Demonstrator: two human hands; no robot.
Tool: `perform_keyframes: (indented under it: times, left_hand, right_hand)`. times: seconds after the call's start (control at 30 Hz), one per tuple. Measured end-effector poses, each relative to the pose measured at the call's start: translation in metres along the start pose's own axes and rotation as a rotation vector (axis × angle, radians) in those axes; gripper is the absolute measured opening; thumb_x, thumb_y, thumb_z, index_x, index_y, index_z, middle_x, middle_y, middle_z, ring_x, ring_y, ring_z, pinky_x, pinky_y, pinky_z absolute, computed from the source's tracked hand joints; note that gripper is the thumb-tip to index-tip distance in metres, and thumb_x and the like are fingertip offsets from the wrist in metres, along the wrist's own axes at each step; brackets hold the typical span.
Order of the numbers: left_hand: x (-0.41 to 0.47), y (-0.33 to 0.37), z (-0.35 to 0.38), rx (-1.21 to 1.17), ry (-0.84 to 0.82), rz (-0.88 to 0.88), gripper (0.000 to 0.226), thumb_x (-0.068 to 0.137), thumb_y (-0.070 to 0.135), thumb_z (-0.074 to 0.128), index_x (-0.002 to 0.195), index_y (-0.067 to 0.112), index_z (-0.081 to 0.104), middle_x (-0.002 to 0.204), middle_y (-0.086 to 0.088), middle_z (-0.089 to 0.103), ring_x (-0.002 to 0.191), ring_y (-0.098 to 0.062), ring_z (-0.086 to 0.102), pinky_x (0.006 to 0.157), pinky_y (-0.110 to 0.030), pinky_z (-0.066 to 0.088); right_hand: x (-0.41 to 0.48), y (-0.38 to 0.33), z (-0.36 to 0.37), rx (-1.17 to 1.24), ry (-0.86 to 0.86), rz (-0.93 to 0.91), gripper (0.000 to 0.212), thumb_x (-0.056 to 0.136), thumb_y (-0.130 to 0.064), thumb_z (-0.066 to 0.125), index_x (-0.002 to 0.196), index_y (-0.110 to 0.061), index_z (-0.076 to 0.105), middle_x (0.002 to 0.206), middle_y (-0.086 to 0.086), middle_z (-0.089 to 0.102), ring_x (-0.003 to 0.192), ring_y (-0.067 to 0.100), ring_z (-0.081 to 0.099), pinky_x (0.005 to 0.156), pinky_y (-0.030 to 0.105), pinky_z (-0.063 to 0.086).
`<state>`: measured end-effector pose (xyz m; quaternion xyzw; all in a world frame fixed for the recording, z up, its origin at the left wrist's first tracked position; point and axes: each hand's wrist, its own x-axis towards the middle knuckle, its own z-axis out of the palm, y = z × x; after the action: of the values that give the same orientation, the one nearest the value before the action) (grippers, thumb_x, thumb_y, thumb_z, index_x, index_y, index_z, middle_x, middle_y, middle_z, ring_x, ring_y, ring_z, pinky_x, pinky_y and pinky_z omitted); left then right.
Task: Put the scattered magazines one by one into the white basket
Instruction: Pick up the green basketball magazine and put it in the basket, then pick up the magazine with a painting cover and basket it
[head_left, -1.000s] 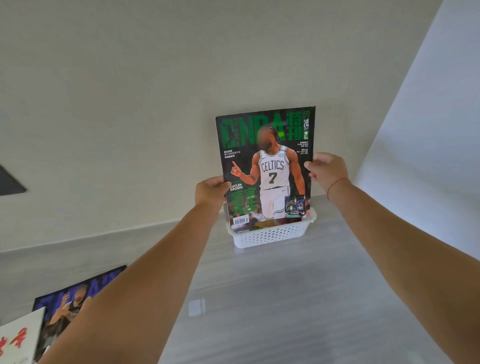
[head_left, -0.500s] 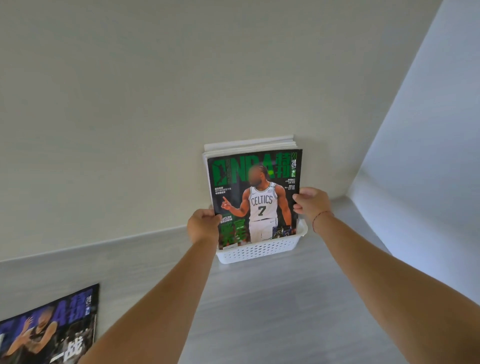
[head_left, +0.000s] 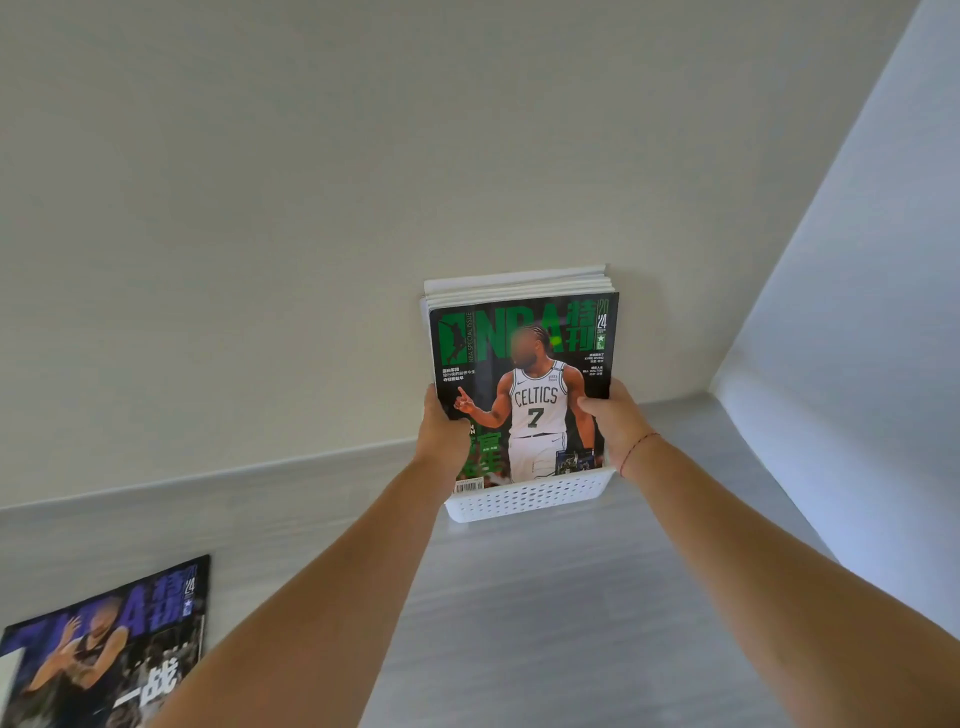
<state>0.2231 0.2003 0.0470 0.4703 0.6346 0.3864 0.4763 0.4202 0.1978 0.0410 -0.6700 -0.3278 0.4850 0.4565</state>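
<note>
I am monitoring both hands at the far side of the bench (head_left: 519, 623), where the white basket (head_left: 530, 500) is standing close to the wall (head_left: 311, 208). I cannot tell whether the basket is touching the wall.

Left hand (head_left: 441, 431): it is gripping the left edge of the green magazine (head_left: 524, 364). Its fingers are curling round that edge, and the back of the hand is facing me.

Right hand (head_left: 613, 426): it is gripping the right edge of the same magazine. The thumb is lying across the front cover and the other fingers are wrapping behind the edge. A thin red string (head_left: 640, 446) is circling the wrist.

Green magazine: it is standing upright with its cover facing me. Its bottom edge is sitting inside the basket, behind the near wall of the basket, and the barcode corner is showing just above the rim on the left.

Other magazines (head_left: 519, 285): they are standing in the basket directly behind the green one. Only their white top edges are showing above it.

Purple magazine (head_left: 109, 649): it is lying flat on the bench at the near left, well apart from the basket. The lower and left borders of the view are cutting part of it off.

Both forearms are reaching from the near edge toward the basket, one on each side of it.
</note>
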Motion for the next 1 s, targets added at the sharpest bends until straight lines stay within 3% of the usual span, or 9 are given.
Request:
perform_keyframes:
  times: [0.2, 0.33, 0.4, 0.5, 0.57, 0.63, 0.7, 0.87, 1.0]
  left_hand:
    - [0.004, -0.004, -0.006, 0.002, -0.044, -0.011, 0.054, 0.086, -0.011, 0.040, 0.130, 0.020, 0.045, 0.110, -0.005, 0.060, 0.099, -0.022, 0.055, 0.072, -0.026, 0.044]
    - [0.002, -0.004, -0.012, 0.008, -0.099, -0.053, 0.047, 0.087, -0.007, 0.043, 0.127, 0.017, 0.047, 0.116, -0.011, 0.062, 0.107, -0.029, 0.059, 0.085, -0.037, 0.050]
    - [-0.003, -0.008, -0.018, 0.014, -0.103, -0.091, 0.046, 0.090, -0.002, 0.045, 0.132, 0.015, 0.042, 0.125, -0.012, 0.059, 0.107, -0.028, 0.060, 0.077, -0.035, 0.051]
    - [-0.018, -0.021, -0.037, -0.013, -0.014, -0.113, 0.056, 0.090, 0.002, 0.046, 0.143, 0.015, 0.033, 0.146, -0.008, 0.042, 0.128, -0.027, 0.046, 0.090, -0.030, 0.042]
    - [-0.033, -0.035, -0.058, -0.030, 0.075, -0.108, 0.057, 0.088, 0.001, 0.045, 0.142, 0.015, 0.036, 0.147, -0.006, 0.041, 0.132, -0.024, 0.042, 0.101, -0.032, 0.036]
    - [-0.052, -0.055, -0.083, -0.009, 0.148, -0.115, 0.051, 0.087, -0.002, 0.043, 0.135, 0.013, 0.047, 0.138, -0.008, 0.051, 0.124, -0.024, 0.050, 0.102, -0.034, 0.040]
    - [-0.072, -0.081, -0.112, 0.026, 0.206, -0.144, 0.045, 0.086, -0.003, 0.042, 0.127, 0.011, 0.055, 0.129, -0.010, 0.059, 0.116, -0.025, 0.055, 0.098, -0.032, 0.044]
    - [-0.120, -0.143, -0.200, 0.083, 0.302, -0.245, 0.042, 0.085, -0.005, 0.043, 0.121, 0.008, 0.059, 0.123, -0.011, 0.064, 0.113, -0.025, 0.058, 0.091, -0.027, 0.042]
    - [-0.154, -0.185, -0.286, 0.194, 0.399, -0.297, 0.041, 0.087, 0.001, 0.045, 0.123, 0.014, 0.059, 0.125, -0.006, 0.063, 0.101, -0.023, 0.061, 0.076, -0.027, 0.049]
  right_hand:
    - [-0.002, 0.002, 0.003, -0.036, 0.020, 0.012, 0.044, 0.089, -0.006, 0.055, 0.129, -0.015, 0.040, 0.105, 0.004, 0.059, 0.099, 0.025, 0.058, 0.077, 0.036, 0.050]
    - [-0.007, 0.000, 0.007, -0.111, 0.109, -0.040, 0.040, 0.089, -0.017, 0.058, 0.126, -0.011, 0.043, 0.114, 0.011, 0.060, 0.100, 0.027, 0.057, 0.078, 0.036, 0.048]
    - [-0.017, -0.001, 0.013, -0.158, 0.219, -0.060, 0.047, 0.089, -0.032, 0.059, 0.126, -0.007, 0.044, 0.122, 0.016, 0.058, 0.105, 0.028, 0.057, 0.084, 0.041, 0.051]
    - [-0.044, 0.000, 0.025, -0.218, 0.464, -0.187, 0.044, 0.086, -0.046, 0.058, 0.100, -0.005, 0.052, 0.103, 0.017, 0.056, 0.084, 0.023, 0.049, 0.075, 0.038, 0.048]
    - [-0.071, 0.004, 0.042, -0.215, 0.502, -0.310, 0.016, 0.088, -0.024, 0.056, 0.084, -0.011, 0.047, 0.093, 0.005, 0.053, 0.076, 0.021, 0.049, 0.068, 0.029, 0.045]
    - [-0.097, 0.018, 0.067, -0.198, 0.407, -0.310, 0.010, 0.081, 0.003, 0.050, 0.084, -0.007, 0.050, 0.103, -0.002, 0.056, 0.086, 0.016, 0.053, 0.063, 0.017, 0.045]
    - [-0.124, 0.041, 0.099, -0.245, 0.254, -0.226, 0.016, 0.081, 0.003, 0.044, 0.084, -0.009, 0.054, 0.095, -0.001, 0.056, 0.083, 0.017, 0.052, 0.056, 0.012, 0.035]
    - [-0.189, 0.101, 0.199, -0.181, -0.129, 0.086, 0.015, 0.083, -0.004, 0.048, 0.086, -0.010, 0.062, 0.082, 0.011, 0.062, 0.077, 0.026, 0.057, 0.069, 0.033, 0.046]
    - [-0.246, 0.127, 0.273, -0.185, -0.249, 0.160, 0.022, 0.080, 0.000, 0.051, 0.074, -0.018, 0.061, 0.086, 0.011, 0.063, 0.082, 0.024, 0.058, 0.074, 0.034, 0.046]
